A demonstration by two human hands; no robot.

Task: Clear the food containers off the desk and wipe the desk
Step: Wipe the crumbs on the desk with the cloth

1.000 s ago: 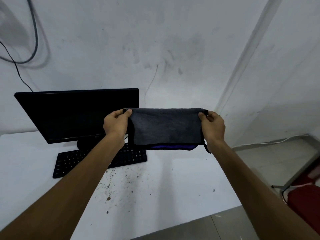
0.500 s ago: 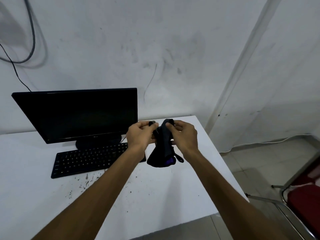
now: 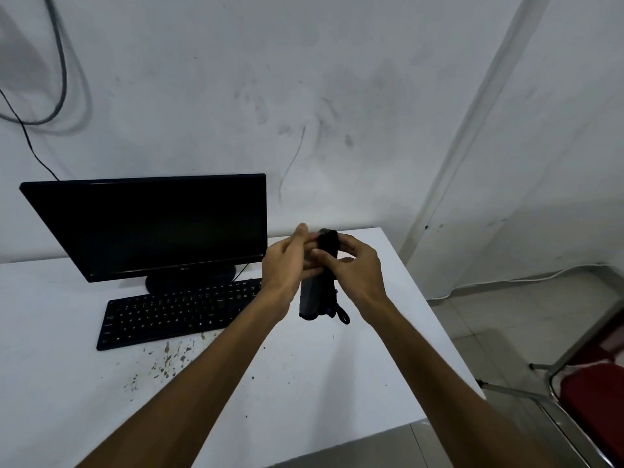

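Folding the dark cloth (image 3: 319,292) above the table's (image 3: 337,383) right edge, I see both hands' fingers (image 3: 312,256) pinching it. No containers visible, so wiping comes next: press it onto the crumbs (image 3: 165,359) near the front edge.

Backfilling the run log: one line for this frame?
phase: cloth prep | left hand + right hand: both grip folded dark cloth above desk | crumbs by keyboard unwiped | containers: none visible
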